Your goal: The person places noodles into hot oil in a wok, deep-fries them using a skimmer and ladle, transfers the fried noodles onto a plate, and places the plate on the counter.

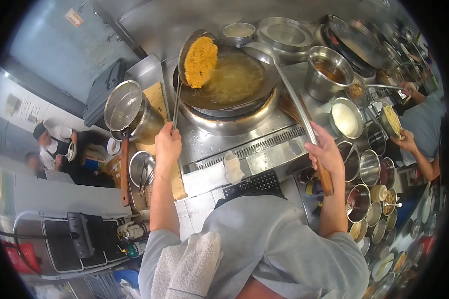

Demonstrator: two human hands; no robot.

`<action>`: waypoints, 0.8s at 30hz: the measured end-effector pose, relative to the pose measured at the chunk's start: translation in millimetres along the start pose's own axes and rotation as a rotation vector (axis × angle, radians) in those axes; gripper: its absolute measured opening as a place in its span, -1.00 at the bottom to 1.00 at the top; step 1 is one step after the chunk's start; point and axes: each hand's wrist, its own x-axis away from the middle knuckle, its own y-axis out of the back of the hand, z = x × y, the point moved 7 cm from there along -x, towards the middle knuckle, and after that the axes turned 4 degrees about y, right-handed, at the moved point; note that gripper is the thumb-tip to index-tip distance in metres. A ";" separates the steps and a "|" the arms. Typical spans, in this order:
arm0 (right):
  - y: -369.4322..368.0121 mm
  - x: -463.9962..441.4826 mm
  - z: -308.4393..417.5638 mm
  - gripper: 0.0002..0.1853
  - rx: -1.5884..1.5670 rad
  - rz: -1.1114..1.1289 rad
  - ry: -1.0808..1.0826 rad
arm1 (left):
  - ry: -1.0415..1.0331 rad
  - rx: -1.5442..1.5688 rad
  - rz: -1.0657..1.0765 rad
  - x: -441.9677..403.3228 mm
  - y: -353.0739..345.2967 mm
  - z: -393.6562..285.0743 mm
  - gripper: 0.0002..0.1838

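My left hand (168, 145) is closed round the metal handle of a skimmer (182, 64), which is tilted over the left side of the wok (200, 99). A golden-orange, crinkly fried mass (200, 62) lies against the skimmer's bowl, perhaps noodles. Yellowish oil (238, 78) fills the wok on its round burner ring (229, 122). In my right hand (326, 151) is a long ladle (295, 94), gripped near its wooden handle end. The ladle's bowl rests at or just above the wok's far right rim; contact cannot be made out.
A fine strainer (122, 104) sits on a steel pot at left. Steel pots (329, 72) stand at right and behind the wok. Several ingredient bowls (369, 167) crowd the right side. A co-worker's hand (407, 140) there holds a bowl of noodles (393, 121). Other people (55, 144) are far left.
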 end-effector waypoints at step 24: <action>-6.5 29.7 -3.3 -0.21 -0.004 -0.056 -0.030 | -0.066 -0.026 -0.079 -12.5 -20.0 -3.1 -0.63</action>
